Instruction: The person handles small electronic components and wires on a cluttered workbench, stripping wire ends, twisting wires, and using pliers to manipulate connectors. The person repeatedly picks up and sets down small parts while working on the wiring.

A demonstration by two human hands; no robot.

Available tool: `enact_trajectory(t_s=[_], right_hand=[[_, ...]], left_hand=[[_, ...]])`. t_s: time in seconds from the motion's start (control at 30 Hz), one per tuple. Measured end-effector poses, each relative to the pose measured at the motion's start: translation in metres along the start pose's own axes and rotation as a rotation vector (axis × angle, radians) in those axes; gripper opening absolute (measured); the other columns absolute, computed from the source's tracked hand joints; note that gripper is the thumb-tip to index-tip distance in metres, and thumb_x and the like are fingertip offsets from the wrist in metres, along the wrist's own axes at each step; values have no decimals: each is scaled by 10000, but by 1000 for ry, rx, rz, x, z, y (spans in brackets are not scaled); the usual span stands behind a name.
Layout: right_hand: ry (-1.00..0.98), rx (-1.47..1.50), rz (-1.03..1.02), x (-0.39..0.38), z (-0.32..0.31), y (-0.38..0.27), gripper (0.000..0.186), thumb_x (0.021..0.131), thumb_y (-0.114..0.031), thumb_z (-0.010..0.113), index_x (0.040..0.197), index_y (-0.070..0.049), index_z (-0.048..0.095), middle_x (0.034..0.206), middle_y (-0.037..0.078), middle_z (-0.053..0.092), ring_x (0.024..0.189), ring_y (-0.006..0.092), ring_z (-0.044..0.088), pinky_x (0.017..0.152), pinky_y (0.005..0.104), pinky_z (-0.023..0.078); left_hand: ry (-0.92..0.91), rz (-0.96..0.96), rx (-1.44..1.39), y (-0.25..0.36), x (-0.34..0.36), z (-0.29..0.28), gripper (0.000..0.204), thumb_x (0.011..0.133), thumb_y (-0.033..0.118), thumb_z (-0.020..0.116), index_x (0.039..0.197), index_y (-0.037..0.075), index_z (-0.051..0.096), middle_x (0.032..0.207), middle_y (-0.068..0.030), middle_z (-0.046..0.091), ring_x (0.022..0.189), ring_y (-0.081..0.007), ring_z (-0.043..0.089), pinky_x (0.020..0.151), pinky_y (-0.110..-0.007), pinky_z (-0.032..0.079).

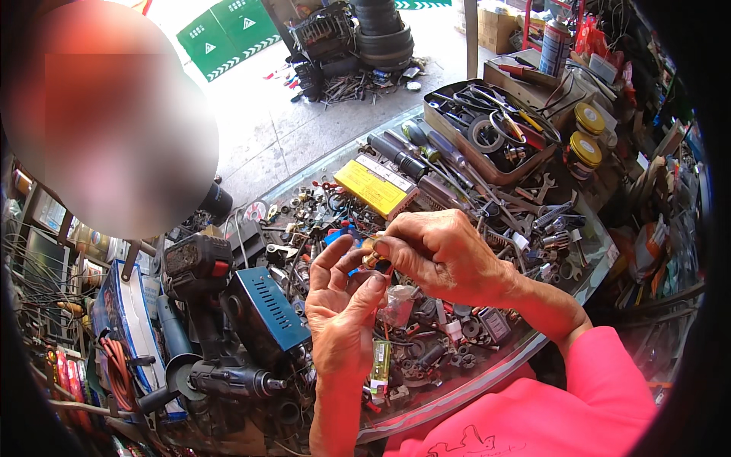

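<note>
I see the right hand (445,255) pinching a small brass-coloured part (373,260) above the worktop's (598,242) middle; the left hand (339,305) is cupped beside it, its grip I cannot tell. If fingertips slip, the part may vanish among loose hardware (430,354) below.

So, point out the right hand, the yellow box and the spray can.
Right hand (448,253): head view, on the back of the hand.
Yellow box (371,190): head view, on its yellow top.
Spray can (554,49): head view, on its side.
</note>
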State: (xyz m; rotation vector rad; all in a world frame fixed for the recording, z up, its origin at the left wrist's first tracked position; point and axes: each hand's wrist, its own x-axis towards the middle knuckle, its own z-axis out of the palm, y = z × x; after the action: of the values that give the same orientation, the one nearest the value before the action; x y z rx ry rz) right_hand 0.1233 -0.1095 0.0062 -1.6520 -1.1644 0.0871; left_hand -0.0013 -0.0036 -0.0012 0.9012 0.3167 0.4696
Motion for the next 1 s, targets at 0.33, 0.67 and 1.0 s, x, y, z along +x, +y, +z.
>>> enact_trajectory(t_s=[0.33,0.67,1.0], right_hand=[[-368,885,586,0,6,-2,370,958,-360,512,832,-37,642,618,-5,593,458,47,542,386,183,392],[-310,809,650,2,4,-7,450,964,-419,461,813,-19,601,621,42,601,390,91,541,345,204,442],[-162,627,383,6,-7,-5,306,905,-264,624,1037,11,604,813,36,646,626,64,578,526,205,480]], left_hand=[[170,448,398,-7,-7,7,187,801,-17,704,968,-28,621,876,-60,637,780,-88,591,710,-213,484],[213,394,338,-4,-5,8,218,833,-6,661,1043,-43,617,901,-66,663,782,-92,606,716,-211,483],[157,272,372,-7,-2,2,213,840,-8,661,1040,-60,610,951,-115,673,839,-132,634,771,-257,519]])
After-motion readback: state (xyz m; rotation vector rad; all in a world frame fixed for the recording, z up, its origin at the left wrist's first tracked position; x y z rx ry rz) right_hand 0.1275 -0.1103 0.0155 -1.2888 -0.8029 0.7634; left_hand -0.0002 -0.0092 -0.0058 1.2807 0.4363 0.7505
